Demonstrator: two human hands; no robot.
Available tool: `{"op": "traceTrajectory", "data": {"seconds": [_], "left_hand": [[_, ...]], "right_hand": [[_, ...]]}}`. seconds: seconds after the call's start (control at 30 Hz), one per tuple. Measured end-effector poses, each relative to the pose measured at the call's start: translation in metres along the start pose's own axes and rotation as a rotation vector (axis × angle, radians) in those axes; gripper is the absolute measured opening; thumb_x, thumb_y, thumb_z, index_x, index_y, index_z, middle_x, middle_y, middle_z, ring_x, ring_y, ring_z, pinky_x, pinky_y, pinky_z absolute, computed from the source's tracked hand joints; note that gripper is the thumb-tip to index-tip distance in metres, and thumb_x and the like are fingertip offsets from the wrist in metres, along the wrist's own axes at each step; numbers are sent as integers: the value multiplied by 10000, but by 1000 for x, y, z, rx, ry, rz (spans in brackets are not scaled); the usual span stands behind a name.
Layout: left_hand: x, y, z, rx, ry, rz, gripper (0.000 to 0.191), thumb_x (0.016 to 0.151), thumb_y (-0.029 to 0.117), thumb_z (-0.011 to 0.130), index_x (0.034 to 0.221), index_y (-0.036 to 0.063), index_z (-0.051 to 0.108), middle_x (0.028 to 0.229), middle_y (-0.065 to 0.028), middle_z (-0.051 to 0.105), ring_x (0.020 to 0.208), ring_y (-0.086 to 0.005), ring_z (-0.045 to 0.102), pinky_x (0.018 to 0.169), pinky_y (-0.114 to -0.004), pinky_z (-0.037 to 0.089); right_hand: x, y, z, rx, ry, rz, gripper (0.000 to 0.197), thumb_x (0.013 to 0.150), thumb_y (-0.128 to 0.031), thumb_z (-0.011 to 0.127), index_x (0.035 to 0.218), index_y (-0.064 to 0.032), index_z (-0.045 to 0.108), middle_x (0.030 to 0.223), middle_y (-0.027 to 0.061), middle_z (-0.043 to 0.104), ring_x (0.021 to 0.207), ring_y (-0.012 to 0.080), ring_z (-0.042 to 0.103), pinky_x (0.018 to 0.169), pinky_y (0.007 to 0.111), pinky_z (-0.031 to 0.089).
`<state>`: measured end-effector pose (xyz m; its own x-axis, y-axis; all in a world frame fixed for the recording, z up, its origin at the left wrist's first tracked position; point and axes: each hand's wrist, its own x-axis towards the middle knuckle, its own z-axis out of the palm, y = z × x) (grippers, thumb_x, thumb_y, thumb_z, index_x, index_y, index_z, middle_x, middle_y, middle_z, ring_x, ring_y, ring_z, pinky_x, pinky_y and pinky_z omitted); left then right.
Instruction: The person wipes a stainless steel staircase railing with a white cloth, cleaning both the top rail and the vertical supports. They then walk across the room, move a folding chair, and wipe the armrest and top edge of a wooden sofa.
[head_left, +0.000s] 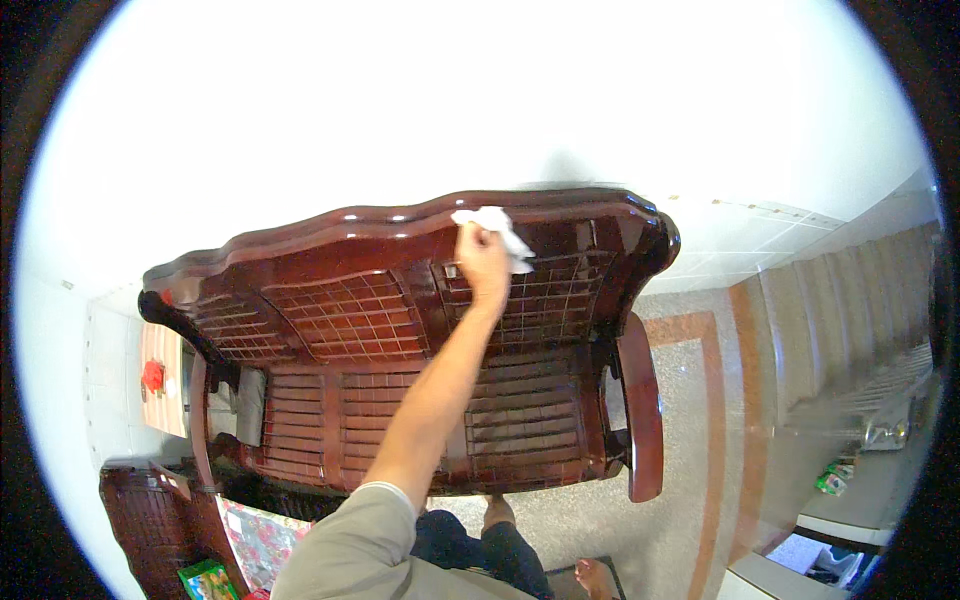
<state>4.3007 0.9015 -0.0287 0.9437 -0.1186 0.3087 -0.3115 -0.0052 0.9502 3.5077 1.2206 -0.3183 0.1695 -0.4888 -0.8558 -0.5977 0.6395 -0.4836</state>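
Observation:
My left hand is closed around a crumpled white cloth, which could be a paper tissue. It is at the upper backrest of a long, dark red-brown wooden bench, just below the curved top rail. Part of the cloth hangs to the right of my fist, over the lattice back panel. Beneath my outstretched forearm lies the slatted seat, partly covered by the arm. My right hand is out of view.
A white wall rises behind the bench. Its right armrest stands beside the speckled floor. Stairs are at right. A floral-covered surface and a green packet are at lower left. A bare foot shows below.

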Motion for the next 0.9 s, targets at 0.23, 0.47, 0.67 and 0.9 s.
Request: {"op": "traceTrajectory", "data": {"seconds": [0.23,0.47,0.67,0.9], "left_hand": [[95,-67,-194,7,207,-202,79,904,-42,615,893,24,573,880,-51,629,810,-155,595,742,-294,492],[57,-83,-120,121,136,-78,50,935,37,617,957,-3,597,890,-81,643,790,-173,587,719,-334,491],[-17,-62,-7,90,-37,-42,199,959,102,649,1111,-24,662,1012,-109,706,896,-191,638,820,-345,505],[-73,-3,109,281,-450,236,188,909,35,620,1060,-58,681,1018,-201,656,907,-349,638,820,-412,498]], "right_hand": [[-37,-216,86,-678,-48,-151,381,952,-344,597,1152,-37,702,1080,166,702,1012,358,644,883,430,518],[-35,-274,112,-529,7,-196,403,921,-398,652,1174,-94,727,1082,177,732,1014,347,694,884,423,545],[-19,-196,102,-489,114,-152,370,912,-406,665,1152,-133,733,1058,163,731,998,363,685,893,440,541],[-61,-93,72,-491,163,84,405,940,-411,593,1130,-84,737,1112,178,725,1079,385,673,929,464,530]]}}
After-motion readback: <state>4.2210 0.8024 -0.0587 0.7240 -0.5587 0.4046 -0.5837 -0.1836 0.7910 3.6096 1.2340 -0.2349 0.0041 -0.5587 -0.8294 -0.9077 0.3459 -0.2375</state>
